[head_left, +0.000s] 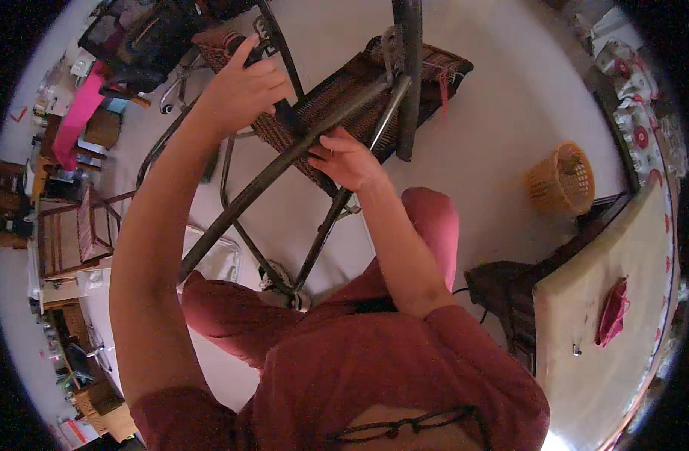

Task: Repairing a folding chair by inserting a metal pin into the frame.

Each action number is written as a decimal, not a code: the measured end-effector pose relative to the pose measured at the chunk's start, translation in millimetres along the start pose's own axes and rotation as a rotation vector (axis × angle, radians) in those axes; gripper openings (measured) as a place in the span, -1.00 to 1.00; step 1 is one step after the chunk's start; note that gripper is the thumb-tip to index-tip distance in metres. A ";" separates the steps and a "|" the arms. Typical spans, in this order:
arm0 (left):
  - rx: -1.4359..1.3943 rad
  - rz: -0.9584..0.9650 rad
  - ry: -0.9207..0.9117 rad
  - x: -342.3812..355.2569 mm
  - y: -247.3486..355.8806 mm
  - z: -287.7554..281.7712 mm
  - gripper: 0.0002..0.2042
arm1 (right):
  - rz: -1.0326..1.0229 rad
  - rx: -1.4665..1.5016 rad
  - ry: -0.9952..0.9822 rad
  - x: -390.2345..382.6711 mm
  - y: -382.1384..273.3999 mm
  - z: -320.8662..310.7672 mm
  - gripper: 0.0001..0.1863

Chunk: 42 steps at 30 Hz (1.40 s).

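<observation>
At eleven o'clock, the left hand (245, 90) has its fingers curled around a black tool-like object (287, 119). The woven-seat metal chair (333, 94) lies at twelve; its slanting tube (262, 180) passes at eleven o'clock from the right hand's (348, 161) bent fingers, whose grip I cannot tell.

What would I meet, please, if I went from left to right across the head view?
Pink cloth, left hand, right hand, yellow-orange basket, small red item.
</observation>
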<state>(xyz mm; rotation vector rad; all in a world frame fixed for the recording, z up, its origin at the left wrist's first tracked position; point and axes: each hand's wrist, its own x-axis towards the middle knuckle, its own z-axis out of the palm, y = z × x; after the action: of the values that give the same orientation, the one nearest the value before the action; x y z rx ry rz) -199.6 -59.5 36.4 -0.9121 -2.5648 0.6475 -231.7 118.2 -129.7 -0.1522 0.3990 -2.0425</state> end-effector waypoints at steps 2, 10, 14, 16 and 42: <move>0.031 -0.014 -0.074 2.1 0.1 0.2 -0.69 | -0.009 -0.082 -0.018 5.0 0.5 -4.6 -0.71; 0.077 -0.229 -0.321 16.7 25.1 1.7 -0.57 | -0.136 -0.347 -0.065 22.0 15.8 -29.5 -0.68; 0.165 -0.448 -0.313 30.6 50.2 9.4 -0.45 | -0.188 -0.399 -0.114 20.7 18.7 -26.3 -0.66; 0.208 -0.500 -0.382 34.5 56.6 12.6 -0.43 | -0.154 -0.311 -0.063 17.3 19.3 -23.2 -0.66; -0.145 -0.074 -0.053 20.1 10.8 36.8 -0.70 | 0.031 -0.199 -0.002 -5.7 1.3 -15.9 -0.59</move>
<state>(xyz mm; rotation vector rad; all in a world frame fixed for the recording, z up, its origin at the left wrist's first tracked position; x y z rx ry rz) -225.6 -49.9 3.1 -0.8498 -2.7079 0.4762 -232.2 125.9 -144.8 -0.2678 0.6001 -1.9693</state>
